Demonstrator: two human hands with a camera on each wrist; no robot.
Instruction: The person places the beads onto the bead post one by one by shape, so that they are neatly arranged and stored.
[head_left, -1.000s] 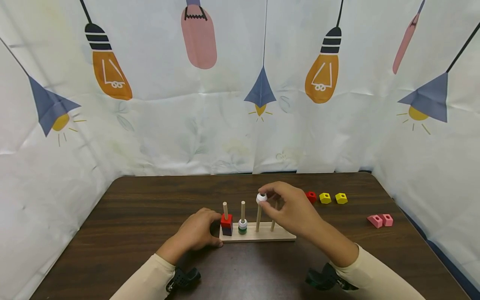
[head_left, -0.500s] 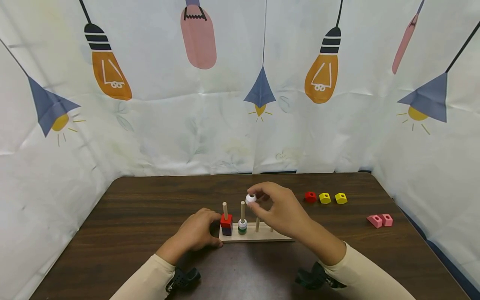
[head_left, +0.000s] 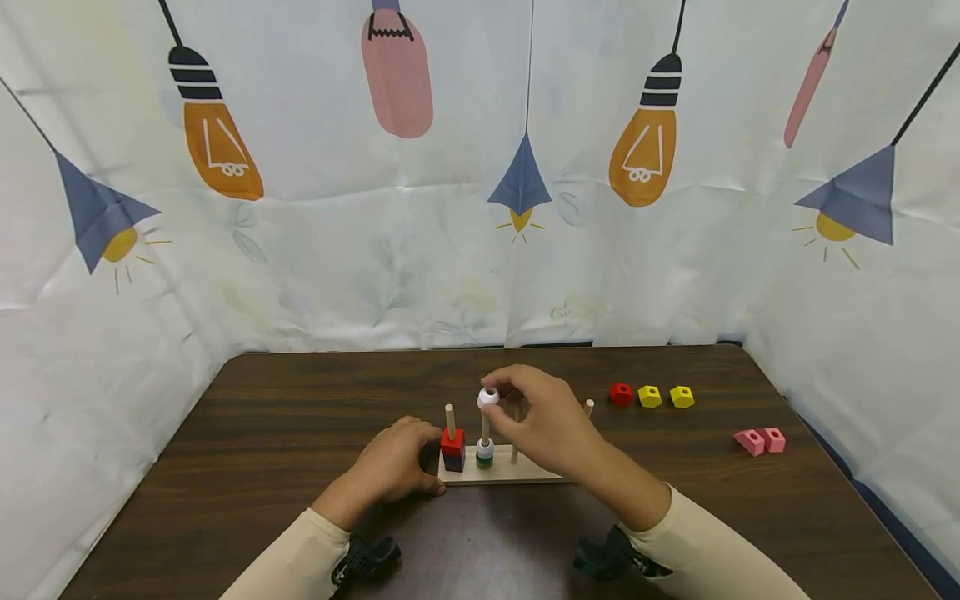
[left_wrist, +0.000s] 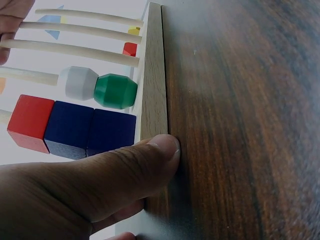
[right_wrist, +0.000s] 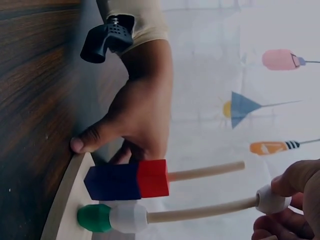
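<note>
My right hand (head_left: 546, 419) pinches a white faceted bead (head_left: 487, 397) between thumb and fingers at the top of the second peg (right_wrist: 200, 212); the peg's tip meets the bead. Lower on that peg sit a green bead (left_wrist: 115, 91) and another white bead (left_wrist: 81, 83). My left hand (head_left: 396, 460) grips the left end of the wooden peg board (head_left: 506, 473), its thumb on the front corner. Beside it, the first peg carries two dark blue cubes (left_wrist: 69, 129) with a red cube (left_wrist: 31, 122) on top. My right hand partly hides the pegs further right.
A loose red block (head_left: 621, 394) and two yellow blocks (head_left: 650, 397) lie at the back right of the brown table (head_left: 300, 392). Two pink blocks (head_left: 750, 442) lie further right. A printed white curtain (head_left: 337, 275) hangs behind the table.
My right hand has moved left with the white bead, from above the third peg to the top of the second. My left hand has stayed on the board's end.
</note>
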